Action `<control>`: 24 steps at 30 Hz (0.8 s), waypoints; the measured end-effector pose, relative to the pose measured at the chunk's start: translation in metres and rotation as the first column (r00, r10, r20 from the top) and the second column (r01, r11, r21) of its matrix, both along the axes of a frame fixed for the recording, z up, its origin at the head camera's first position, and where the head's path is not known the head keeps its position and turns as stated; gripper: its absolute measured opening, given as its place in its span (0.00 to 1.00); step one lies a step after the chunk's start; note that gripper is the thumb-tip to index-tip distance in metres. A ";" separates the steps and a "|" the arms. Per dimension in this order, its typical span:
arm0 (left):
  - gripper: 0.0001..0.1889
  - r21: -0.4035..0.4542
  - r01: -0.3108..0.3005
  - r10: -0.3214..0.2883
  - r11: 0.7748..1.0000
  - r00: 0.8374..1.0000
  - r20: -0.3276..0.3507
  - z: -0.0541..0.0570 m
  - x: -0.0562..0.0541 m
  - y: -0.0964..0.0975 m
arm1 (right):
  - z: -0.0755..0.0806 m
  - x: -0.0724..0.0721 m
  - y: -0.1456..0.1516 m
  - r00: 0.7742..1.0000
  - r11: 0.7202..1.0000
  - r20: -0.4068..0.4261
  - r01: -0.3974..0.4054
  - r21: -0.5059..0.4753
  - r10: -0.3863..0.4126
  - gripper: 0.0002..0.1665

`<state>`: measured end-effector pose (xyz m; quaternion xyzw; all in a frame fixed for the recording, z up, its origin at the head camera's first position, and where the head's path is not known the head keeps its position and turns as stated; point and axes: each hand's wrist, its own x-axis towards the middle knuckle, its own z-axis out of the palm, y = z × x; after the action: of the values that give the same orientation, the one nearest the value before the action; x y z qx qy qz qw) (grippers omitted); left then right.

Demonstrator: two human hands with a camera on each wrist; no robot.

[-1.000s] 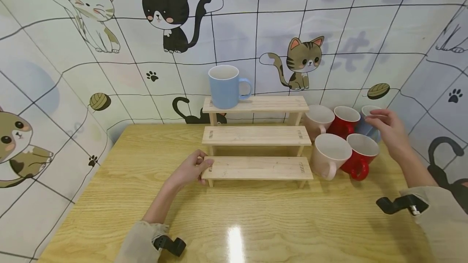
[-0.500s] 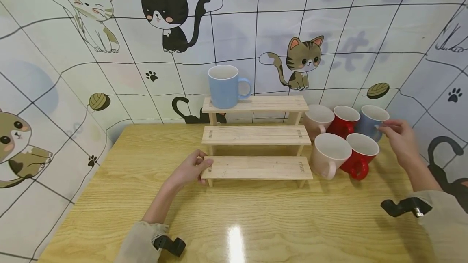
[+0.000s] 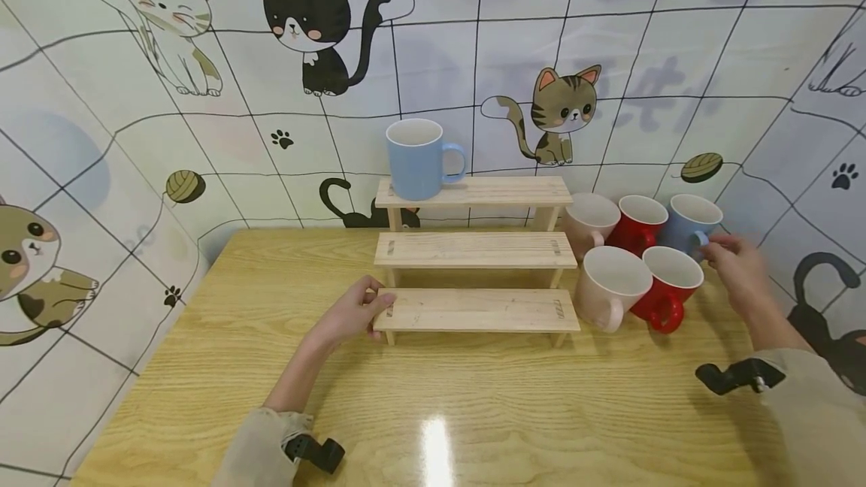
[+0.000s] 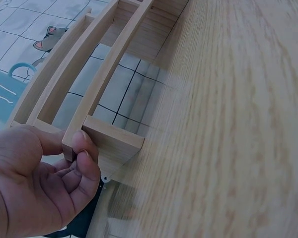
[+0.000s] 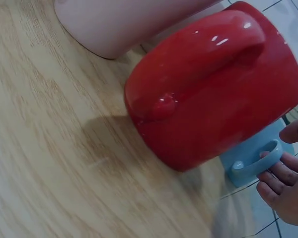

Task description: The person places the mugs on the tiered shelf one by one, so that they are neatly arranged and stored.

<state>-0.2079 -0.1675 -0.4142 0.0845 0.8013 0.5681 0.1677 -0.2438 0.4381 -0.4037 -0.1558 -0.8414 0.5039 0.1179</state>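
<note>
A three-tier wooden shelf stand (image 3: 473,250) stands mid-table, with a light blue mug (image 3: 415,162) on its top step. My left hand (image 3: 350,312) grips the left end of the lowest step; in the left wrist view the thumb and fingers (image 4: 84,144) pinch the board's corner. At the back right, my right hand (image 3: 739,265) holds a second blue mug (image 3: 683,224) by its handle. In the right wrist view the fingers (image 5: 283,174) hook at that blue handle (image 5: 260,166), with the thumb above and apart from it. The mug stands upright, partly hidden behind a red mug (image 5: 208,89).
Packed right of the stand are two pale pink mugs (image 3: 612,284) and two red mugs (image 3: 666,280), close to the blue one. A cat-print wall covering (image 3: 440,58) borders the wooden table (image 3: 473,397) at the back and sides.
My right hand has moved from the blue mug's rim, round its right side, down to the handle. The mug has turned, so its handle now shows toward the front right. The left hand stays put.
</note>
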 end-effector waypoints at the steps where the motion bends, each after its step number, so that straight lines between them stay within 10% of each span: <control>1: 0.15 0.000 0.000 0.000 1.000 1.000 -0.001 0.000 0.000 0.000 | -0.002 -0.001 0.000 1.000 1.000 0.017 -0.012 -0.002 0.012 0.11; 11: 0.16 -0.003 0.005 -0.005 1.000 1.000 0.003 0.002 -0.001 0.001 | -0.013 -0.009 0.000 0.999 0.990 0.017 0.045 -0.134 -0.043 0.11; 18: 0.15 0.005 0.022 -0.022 1.000 1.000 -0.001 0.004 -0.001 0.001 | -0.012 -0.015 -0.006 0.982 0.875 -0.015 0.162 -0.456 -0.190 0.21; 24: 0.14 0.000 0.023 -0.023 1.000 1.000 -0.010 0.004 -0.002 0.001 | -0.011 -0.015 -0.009 0.935 0.822 0.071 0.340 -0.456 -0.347 0.22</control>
<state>-0.2096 -0.1662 -0.4106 0.0965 0.8011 0.5657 0.1700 -0.2593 0.4288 -0.4145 -0.3245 -0.6546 0.6607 0.1724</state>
